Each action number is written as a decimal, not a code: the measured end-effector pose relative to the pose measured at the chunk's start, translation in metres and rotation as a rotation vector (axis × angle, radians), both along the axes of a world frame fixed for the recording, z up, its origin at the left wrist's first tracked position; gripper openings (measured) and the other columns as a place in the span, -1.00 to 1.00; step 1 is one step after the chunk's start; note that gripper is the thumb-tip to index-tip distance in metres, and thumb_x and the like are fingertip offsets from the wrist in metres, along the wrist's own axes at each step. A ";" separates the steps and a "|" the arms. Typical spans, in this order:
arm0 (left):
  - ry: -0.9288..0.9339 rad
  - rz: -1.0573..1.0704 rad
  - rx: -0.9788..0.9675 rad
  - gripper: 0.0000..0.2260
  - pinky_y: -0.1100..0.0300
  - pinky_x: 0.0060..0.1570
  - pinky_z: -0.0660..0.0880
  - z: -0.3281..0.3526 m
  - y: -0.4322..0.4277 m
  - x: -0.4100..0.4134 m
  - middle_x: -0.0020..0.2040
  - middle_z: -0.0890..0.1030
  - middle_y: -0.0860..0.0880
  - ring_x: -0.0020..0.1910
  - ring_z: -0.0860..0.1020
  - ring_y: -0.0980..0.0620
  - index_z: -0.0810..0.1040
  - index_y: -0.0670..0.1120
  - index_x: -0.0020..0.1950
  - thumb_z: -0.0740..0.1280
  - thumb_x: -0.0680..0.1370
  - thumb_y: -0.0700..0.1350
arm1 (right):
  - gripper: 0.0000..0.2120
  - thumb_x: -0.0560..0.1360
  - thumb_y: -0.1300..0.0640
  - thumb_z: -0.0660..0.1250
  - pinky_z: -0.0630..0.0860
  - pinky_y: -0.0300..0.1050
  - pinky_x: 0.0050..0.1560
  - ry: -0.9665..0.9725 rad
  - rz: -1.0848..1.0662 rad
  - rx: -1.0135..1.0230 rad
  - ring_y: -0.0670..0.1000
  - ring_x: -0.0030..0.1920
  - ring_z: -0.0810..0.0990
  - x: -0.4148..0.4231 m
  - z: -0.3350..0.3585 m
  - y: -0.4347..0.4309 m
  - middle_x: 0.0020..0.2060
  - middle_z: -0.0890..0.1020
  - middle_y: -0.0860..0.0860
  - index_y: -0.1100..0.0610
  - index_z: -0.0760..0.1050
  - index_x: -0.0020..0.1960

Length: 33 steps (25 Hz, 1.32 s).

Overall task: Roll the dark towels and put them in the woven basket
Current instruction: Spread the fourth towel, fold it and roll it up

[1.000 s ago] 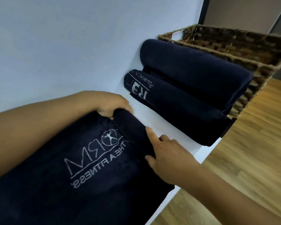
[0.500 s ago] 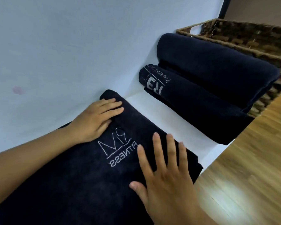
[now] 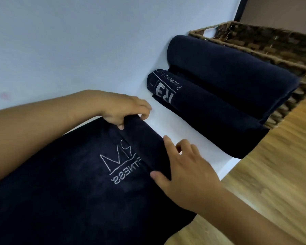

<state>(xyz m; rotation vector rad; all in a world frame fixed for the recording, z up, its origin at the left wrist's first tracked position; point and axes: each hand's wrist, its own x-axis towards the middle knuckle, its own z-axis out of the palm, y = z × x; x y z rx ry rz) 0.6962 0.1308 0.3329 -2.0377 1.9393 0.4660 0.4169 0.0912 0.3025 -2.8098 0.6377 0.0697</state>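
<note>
A dark navy towel (image 3: 74, 188) with white lettering lies flat on the white shelf (image 3: 189, 138), its far edge turned over into a small roll. My left hand (image 3: 120, 108) grips the roll's far left end, fingers curled over it. My right hand (image 3: 184, 167) grips the roll near its right end, thumb on the near side. Two rolled dark towels lie beyond: one with white lettering (image 3: 207, 114) and a plain one (image 3: 228, 73) resting against the woven basket (image 3: 272, 45) at the top right.
A pale wall (image 3: 78, 41) runs along the shelf's left side. The shelf's right edge drops off to a wooden floor (image 3: 272, 174). Bare white shelf shows between the flat towel and the rolled ones.
Half a second ago both hands lay flat and open on the roll. Now their fingers curl round the rolled edge. The view has shifted a little.
</note>
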 end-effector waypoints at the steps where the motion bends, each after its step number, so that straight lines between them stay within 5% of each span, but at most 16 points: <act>1: 0.023 0.004 0.050 -0.38 -0.02 0.26 0.40 -0.005 -0.007 -0.001 0.42 0.33 0.12 0.31 0.35 0.01 0.30 0.20 0.30 0.43 0.41 -0.29 | -0.25 0.54 -0.34 0.06 0.43 -0.07 0.00 0.009 0.022 0.006 0.07 0.16 0.40 -0.002 -0.003 0.001 0.22 0.34 0.02 -0.04 -0.18 0.55; 6: 0.019 -0.035 -0.064 -0.34 -0.03 0.28 0.38 -0.018 -0.031 -0.004 0.24 0.51 0.07 0.25 0.43 -0.02 0.31 0.34 0.32 0.28 0.41 -0.31 | -0.34 0.59 -0.22 0.09 0.44 -0.04 -0.08 0.048 -0.025 -0.130 0.12 0.12 0.46 0.012 -0.009 -0.041 0.20 0.41 0.08 0.05 -0.10 0.53; 11: -0.078 -0.055 -0.504 -0.26 -0.07 0.46 0.11 -0.044 0.005 -0.013 0.36 0.45 -0.04 0.41 0.34 -0.08 0.34 -0.04 0.42 0.22 0.26 -0.46 | -0.34 0.67 -0.09 -0.01 0.38 0.09 0.08 0.138 -0.006 -0.500 0.30 0.22 0.39 0.020 -0.012 -0.014 0.37 0.26 0.32 0.22 -0.27 0.54; 13: -0.121 -0.019 -0.609 -0.21 -0.21 0.49 0.00 -0.062 0.045 -0.014 0.51 0.24 -0.14 0.54 0.12 -0.17 0.20 -0.12 0.50 0.19 0.28 -0.50 | -0.26 0.65 -0.20 -0.12 0.18 0.39 0.33 0.187 0.014 -0.468 0.51 0.39 0.15 0.015 -0.015 0.018 0.49 -0.09 0.43 0.24 -0.42 0.51; 15: -0.089 0.018 -0.672 -0.30 -0.28 0.48 0.03 -0.073 0.086 -0.016 0.55 0.13 -0.18 0.57 0.01 -0.20 0.15 -0.16 0.51 0.18 0.39 -0.49 | -0.21 0.61 -0.28 -0.16 -0.28 0.59 0.30 0.174 0.116 -0.370 0.67 0.35 -0.30 0.009 -0.022 0.057 0.39 -0.42 0.47 0.23 -0.49 0.46; 17: -0.038 0.041 -0.720 -0.48 -0.25 0.46 0.16 -0.076 0.119 -0.016 0.55 0.15 -0.18 0.57 0.05 -0.19 0.18 -0.16 0.47 0.18 0.53 -0.36 | -0.16 0.60 -0.28 0.01 -0.45 0.62 0.20 0.147 0.221 -0.243 0.72 0.24 -0.44 0.006 -0.024 0.095 0.37 -0.38 0.52 0.28 -0.34 0.49; 19: -0.032 0.071 -0.760 -0.60 -0.17 0.44 0.24 -0.078 0.140 -0.014 0.54 0.19 -0.17 0.56 0.10 -0.16 0.23 -0.15 0.43 0.16 0.59 -0.21 | -0.08 0.39 -0.20 0.45 0.03 0.61 0.31 -0.004 0.206 -0.177 0.73 0.30 0.09 0.001 -0.022 0.101 0.40 0.19 0.54 0.33 0.18 0.49; 21: -0.020 0.092 -0.772 -0.62 -0.13 0.44 0.26 -0.080 0.143 -0.016 0.52 0.25 -0.15 0.54 0.16 -0.13 0.26 -0.16 0.42 0.16 0.61 -0.13 | -0.17 0.24 -0.17 0.56 0.49 0.30 0.08 -0.143 0.116 -0.119 0.44 0.11 0.54 -0.001 -0.005 0.075 0.21 0.56 0.32 0.21 0.45 0.38; 24: -0.094 0.082 -0.768 -0.55 -0.12 0.34 0.34 -0.060 0.126 -0.012 0.37 0.44 -0.10 0.38 0.40 -0.12 0.27 -0.11 0.45 0.20 0.60 0.01 | -0.18 0.47 -0.32 0.23 0.49 0.08 0.11 -0.095 0.029 -0.017 0.19 0.17 0.48 -0.004 0.015 0.024 0.31 0.42 0.10 -0.05 -0.06 0.56; 26: -0.216 -0.014 -0.668 -0.45 -0.03 0.20 0.38 -0.030 0.101 -0.007 0.21 0.50 -0.06 0.16 0.47 -0.11 0.30 -0.04 0.47 0.33 0.53 0.07 | -0.22 0.53 -0.33 0.09 0.52 -0.02 0.09 -0.031 0.055 0.068 0.10 0.12 0.50 -0.006 0.009 0.008 0.25 0.42 0.02 -0.19 -0.35 0.51; 30: -0.237 0.060 -0.034 -0.24 0.01 0.44 0.15 0.003 0.031 -0.010 0.47 0.27 0.07 0.43 0.23 0.01 0.18 0.18 0.53 0.49 0.43 -0.07 | -0.24 0.55 -0.28 0.11 0.53 -0.03 -0.03 0.009 0.101 0.051 0.06 0.01 0.52 0.000 0.003 -0.008 0.12 0.44 0.01 -0.20 -0.34 0.52; 33: -0.034 0.081 -0.109 -0.29 -0.15 0.51 -0.10 -0.013 -0.012 -0.020 0.38 0.41 0.11 0.44 0.28 0.06 0.27 0.19 0.44 0.46 0.39 -0.22 | -0.23 0.57 -0.23 0.14 0.44 -0.04 -0.17 0.074 0.034 -0.178 0.11 0.05 0.51 0.007 0.005 -0.049 0.19 0.43 0.06 -0.15 -0.31 0.53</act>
